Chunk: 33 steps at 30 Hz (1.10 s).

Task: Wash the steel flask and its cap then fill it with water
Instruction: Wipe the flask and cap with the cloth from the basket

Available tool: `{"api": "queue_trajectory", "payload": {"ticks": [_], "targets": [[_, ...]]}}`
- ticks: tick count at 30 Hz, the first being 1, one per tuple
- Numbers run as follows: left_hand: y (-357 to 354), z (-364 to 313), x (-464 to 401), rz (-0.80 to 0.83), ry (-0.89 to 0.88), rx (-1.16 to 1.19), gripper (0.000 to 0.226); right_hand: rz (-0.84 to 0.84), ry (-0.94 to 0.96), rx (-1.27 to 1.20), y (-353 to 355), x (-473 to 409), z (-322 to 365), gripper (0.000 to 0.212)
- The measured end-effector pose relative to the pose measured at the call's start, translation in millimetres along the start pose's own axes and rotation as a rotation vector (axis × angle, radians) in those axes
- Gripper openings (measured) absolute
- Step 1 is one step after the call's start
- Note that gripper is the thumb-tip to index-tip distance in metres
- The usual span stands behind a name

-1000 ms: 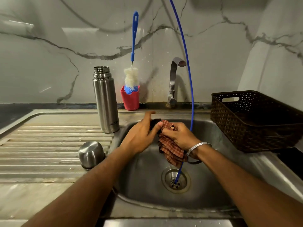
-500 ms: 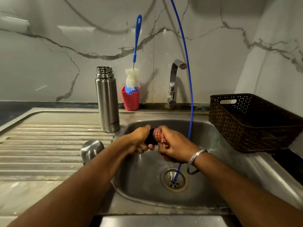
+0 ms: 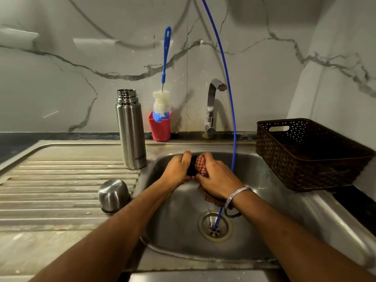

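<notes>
Black cap (image 3: 191, 165) gripped by left hand (image 3: 177, 169); right hand (image 3: 217, 180) clutching checked cloth (image 3: 201, 164).

Flask (image 3: 131, 131) left of sink (image 3: 254, 237).

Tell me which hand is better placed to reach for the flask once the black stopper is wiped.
Left, probably. The left hand grips the black stopper nearest the steel flask, which stands upright on the drainboard on that side. The right hand is wrapped in the checked cloth, farther away.
</notes>
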<state>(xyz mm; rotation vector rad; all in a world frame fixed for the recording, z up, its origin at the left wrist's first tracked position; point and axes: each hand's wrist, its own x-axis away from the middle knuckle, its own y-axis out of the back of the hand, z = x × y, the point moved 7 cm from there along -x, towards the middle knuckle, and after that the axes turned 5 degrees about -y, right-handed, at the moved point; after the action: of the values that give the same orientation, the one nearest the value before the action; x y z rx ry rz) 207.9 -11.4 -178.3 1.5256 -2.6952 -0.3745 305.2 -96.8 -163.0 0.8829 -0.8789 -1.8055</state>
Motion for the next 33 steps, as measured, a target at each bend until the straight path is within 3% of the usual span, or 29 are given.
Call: {"api": "queue_trajectory", "payload": {"ticks": [7, 10, 12, 16, 19, 21, 25, 27, 29, 31, 33], "targets": [[3.0, -2.3, 1.3, -0.039, -0.045, -0.061, 0.038, -0.073, 0.053, 0.214, 4.6, 6.9, 10.1, 0.044], [0.0, 1.1, 1.7, 0.006, -0.058, -0.110, 0.045, -0.026, -0.012, 0.180, 3.3, 6.8, 7.9, 0.040], [-0.8, 2.4, 1.5, 0.027, -0.065, -0.146, 0.053, 0.068, -0.123, 0.018, 0.9, 4.1, 0.5, 0.033], [4.1, -3.6, -1.1, -0.017, -0.157, -0.305, 0.053, 0.257, -0.392, -0.549, -7.5, 2.7, -11.5, 0.033], [3.8, -18.8, 1.6, -0.021, -0.412, -0.569, 0.056, 0.468, -0.575, -1.035, -21.3, 14.3, -8.5, 0.018], [5.7, -27.0, 7.3, -0.041, -0.583, -0.657, 0.064, 0.537, -0.586, -1.261, -22.5, 17.7, -7.4, 0.017], [8.7, -46.5, 28.2, -0.171, -0.838, -0.769, 0.062, 0.637, -0.566, -1.411, -17.4, 18.9, -3.9, 0.016], [11.7, -47.2, 25.1, -0.288, -0.646, -0.748, 0.061, 0.562, -0.534, -1.290, -16.5, 13.1, -5.2, 0.013], [10.4, -26.5, 9.9, -0.274, -0.235, -0.596, 0.052, 0.266, -0.393, -0.787, -7.1, 2.9, -9.0, 0.025], [3.8, 0.6, -2.0, -0.225, 0.061, -0.291, 0.043, 0.021, -0.173, -0.215, 4.3, -0.5, 1.6, 0.032], [0.8, 25.1, -4.5, -0.157, 0.311, 0.080, 0.048, -0.059, 0.027, 0.109, 8.7, -0.7, 11.5, 0.032]]}}
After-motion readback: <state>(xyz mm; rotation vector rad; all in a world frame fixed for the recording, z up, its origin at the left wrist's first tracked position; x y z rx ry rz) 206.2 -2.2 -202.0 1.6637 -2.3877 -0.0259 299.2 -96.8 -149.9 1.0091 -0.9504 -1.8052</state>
